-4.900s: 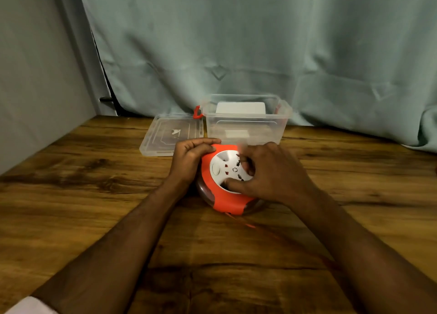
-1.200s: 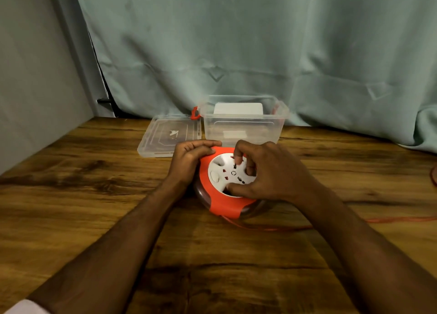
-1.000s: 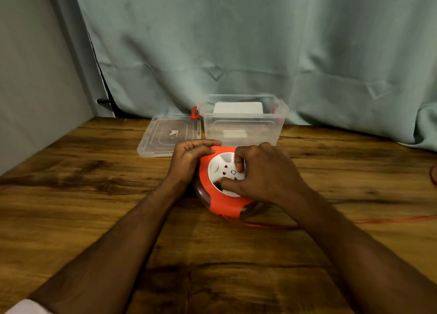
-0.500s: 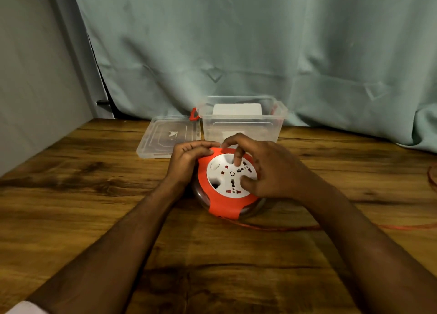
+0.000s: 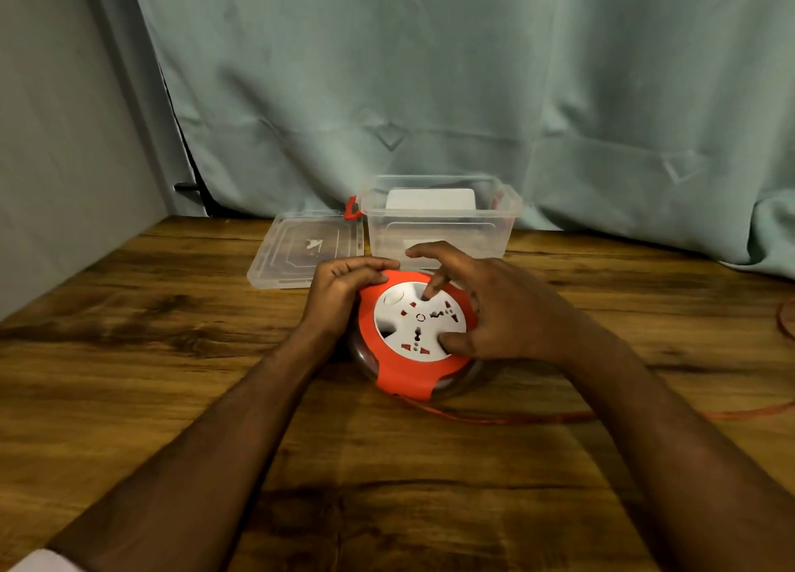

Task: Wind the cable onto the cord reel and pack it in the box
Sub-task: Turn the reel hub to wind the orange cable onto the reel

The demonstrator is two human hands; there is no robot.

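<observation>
One pale green fabric curtain point(image 5: 473, 81) fills the whole background, hung behind a brown wood-grain desk point(image 5: 129, 378) on which everything else is set. At the back of the desk, close to the curtain, a clear rectangular plastic box point(image 5: 439, 227) with red side latches is stood open, and a white flat object is seen through its walls. Just beside it on the left, a clear flat plastic lid point(image 5: 301, 248) is laid on the wood. In front of the box, the round orange cord reel with a white socket face point(image 5: 415, 335) is placed flat on the desk, its clear lower drum seen under the orange cover. The reel is gripped at its left rim by the left hand point(image 5: 340, 296), whose fingers are curled over the orange edge. The right hand point(image 5: 494, 313) is spread over the right side of the reel, with one fingertip pressed into the white face near its far edge and the thumb set into a notch at the near right of that face; the fingers are bent round the white hub. A thin orange cable point(image 5: 537, 418) is led out from under the near edge of the reel and is trailed across the desk to the right edge of the view, where a further loop of it is seen.
</observation>
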